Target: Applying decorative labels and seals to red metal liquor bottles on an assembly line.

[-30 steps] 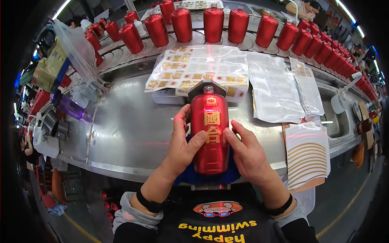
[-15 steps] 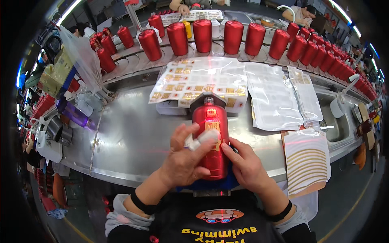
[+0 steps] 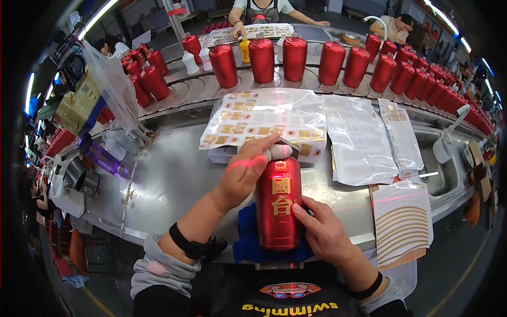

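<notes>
A red metallic bottle point(image 3: 278, 232) with a gold emblem and two large gold characters leans back on a blue cloth point(image 3: 246, 232) before me. My right hand point(image 3: 328, 232) grips its right side, thumb on the front and the other fingers mostly hidden behind. Up at the shoulder, my left hand point(image 3: 240, 174) lies with its fingers stretched across the bottle's top. White covers sit on its fingertips, which touch the bottle there. The neck is hidden by this hand. Behind the bottle, a dark angled holder point(image 3: 289, 149) shows only in part.
Sticker sheets point(image 3: 264, 117) lie on a white box beyond the bottle. More sheets point(image 3: 359, 137) and a card of curved gold strips point(image 3: 402, 222) are at right, beside a sink point(image 3: 446, 182). Red bottles point(image 3: 294, 59) line a curved conveyor; a co-worker point(image 3: 259, 10) faces me across it.
My left hand has moved from the bottle's middle up to its shoulder, uncovering the gold characters. My right hand keeps its hold. The co-worker's hand has reached a yellow bottle.
</notes>
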A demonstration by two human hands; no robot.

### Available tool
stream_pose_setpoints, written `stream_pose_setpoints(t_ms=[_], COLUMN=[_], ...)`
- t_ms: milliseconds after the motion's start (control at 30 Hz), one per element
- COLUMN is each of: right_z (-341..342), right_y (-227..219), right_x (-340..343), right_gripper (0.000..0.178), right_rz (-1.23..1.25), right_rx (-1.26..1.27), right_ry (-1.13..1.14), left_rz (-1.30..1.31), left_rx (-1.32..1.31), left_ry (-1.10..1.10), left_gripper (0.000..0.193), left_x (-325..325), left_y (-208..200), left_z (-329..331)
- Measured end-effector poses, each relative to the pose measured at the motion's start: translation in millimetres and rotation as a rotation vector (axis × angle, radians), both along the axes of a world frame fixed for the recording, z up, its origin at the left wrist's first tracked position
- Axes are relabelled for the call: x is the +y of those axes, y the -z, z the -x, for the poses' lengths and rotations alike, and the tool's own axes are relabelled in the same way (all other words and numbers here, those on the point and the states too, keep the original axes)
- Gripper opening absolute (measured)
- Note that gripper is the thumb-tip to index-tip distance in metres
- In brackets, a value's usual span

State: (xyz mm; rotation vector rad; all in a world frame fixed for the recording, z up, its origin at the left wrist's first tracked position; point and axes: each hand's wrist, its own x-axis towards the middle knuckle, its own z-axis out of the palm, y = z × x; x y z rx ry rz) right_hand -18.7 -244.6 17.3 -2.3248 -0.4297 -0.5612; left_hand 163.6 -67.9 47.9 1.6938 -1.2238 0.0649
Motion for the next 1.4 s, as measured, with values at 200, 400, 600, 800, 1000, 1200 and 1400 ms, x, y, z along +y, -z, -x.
stream_pose_setpoints(t_ms=[200, 400, 600, 800, 1000, 1200, 1400], right_z=[-1, -1, 1, 0, -39, -94, -99], right_y=[0, -2, -3, -11, -59, -57, -53], right_x=[0, -1, -1, -12, -43, -46, -48], right_gripper=[0.067, 0.068, 0.070, 0.052, 0.016, 0.017, 0.016], right_rz=[-0.006, -0.007, -0.015, -0.134, -0.520, -0.670, -0.862], right_rx=[0.007, 0.007, 0.018, 0.067, 0.263, 0.422, 0.571], right_ry=[0.004, -0.006, -0.002, 0.046, 0.171, 0.112, -0.058], left_rz=[0.042, 0.178, 0.037, -0.013, 0.147, 0.138, 0.121], left_rx=[-0.032, 0.754, 0.583, 0.557, 0.732, 0.704, 0.704], left_ry=[-0.009, 0.092, -0.054, -0.149, 0.025, 0.009, -0.034], left_gripper=[0.051, 0.037, 0.025, 0.023, 0.029, 0.032, 0.034], left_x=[0, -7, -17, -22, -12, -16, -18], left_y=[1, 5, 4, 3, 2, 2, 2], left_z=[-1, 5, 4, 7, 9, 11, 15])
